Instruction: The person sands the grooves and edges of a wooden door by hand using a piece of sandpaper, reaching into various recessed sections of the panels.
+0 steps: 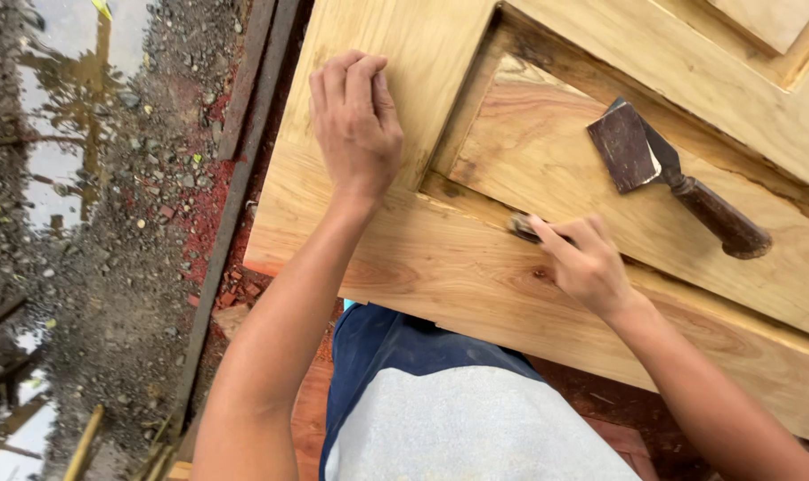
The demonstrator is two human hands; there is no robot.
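A light wooden panelled door (pixel 440 258) lies flat in front of me. My left hand (pixel 355 120) rests palm down on its upright frame piece, fingers together, holding nothing. My right hand (pixel 582 263) presses a small dark piece, probably sandpaper (pixel 522 226), into the groove between the bottom rail and the raised panel (pixel 547 151). A putty knife (pixel 667 174) with a rusty blade and a dark wooden handle lies loose on the panel, just beyond my right hand.
Wet gravel ground with puddles (pixel 57 169) lies to the left. A dark metal rail (pixel 235 196) runs along the door's left edge. Reddish sawdust (pixel 204 209) is scattered beside it. My blue and grey shirt (pixel 449 410) fills the bottom.
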